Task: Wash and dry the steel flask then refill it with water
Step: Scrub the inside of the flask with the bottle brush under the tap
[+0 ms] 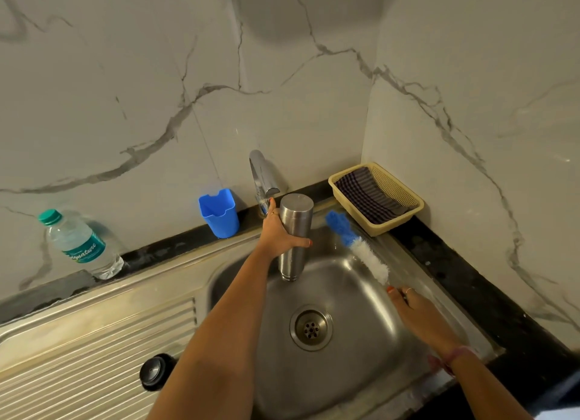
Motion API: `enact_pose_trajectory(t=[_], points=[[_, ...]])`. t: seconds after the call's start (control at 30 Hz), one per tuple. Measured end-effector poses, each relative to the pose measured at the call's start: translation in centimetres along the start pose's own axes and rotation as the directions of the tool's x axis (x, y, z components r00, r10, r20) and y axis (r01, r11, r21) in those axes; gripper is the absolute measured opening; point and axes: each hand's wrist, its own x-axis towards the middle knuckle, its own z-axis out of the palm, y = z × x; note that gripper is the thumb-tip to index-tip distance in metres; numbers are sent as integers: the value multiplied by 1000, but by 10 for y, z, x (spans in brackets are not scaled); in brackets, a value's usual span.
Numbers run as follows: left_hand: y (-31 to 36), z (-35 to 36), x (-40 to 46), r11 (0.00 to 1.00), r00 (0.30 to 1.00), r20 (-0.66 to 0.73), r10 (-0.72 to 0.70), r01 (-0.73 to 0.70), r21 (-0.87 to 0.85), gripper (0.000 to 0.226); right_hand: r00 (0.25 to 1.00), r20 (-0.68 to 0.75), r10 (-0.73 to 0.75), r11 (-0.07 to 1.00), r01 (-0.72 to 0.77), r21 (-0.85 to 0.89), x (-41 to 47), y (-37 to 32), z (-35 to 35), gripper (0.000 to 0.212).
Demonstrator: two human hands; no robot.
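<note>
— Fingers of the left hand (279, 231) wrap round the steel flask (294, 234) at its middle, thumb across the front, holding it mouth-down over the sink (351, 350). Good grip?

— Firm enough, I'd say. With the mouth below those fingers, the flask drains towards the drain (311, 327). No water shows, though.

— And the right hand (414, 306)?

— Its fingertips pinch the thin handle of the bottle brush (357, 247), whose blue-and-white bristles lie beyond them on the sink's rim, just right of the flask, near the yellow basket (405, 212) with the checked cloth (370, 193).

— So scrubbing seems to be the step?

— Likely. I would turn the flask mouth-up or sideways, lift the brush clear of the rim, and feed the bristles straight in, twisting as they go.

— The tap (263, 175)?

— Just behind the left fingers; I would rinse there afterwards. A black cap (155, 371), probably the flask's, sits on the drainboard, well left of both hands, so it wants washing too.
</note>
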Motion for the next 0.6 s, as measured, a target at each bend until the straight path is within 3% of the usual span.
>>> enact_pose_trajectory(t=[0.6], points=[[6, 5, 13, 989, 996, -76, -54, 43, -142, 130, 995, 52, 80, 997, -80, -4, 0, 7, 6, 31]])
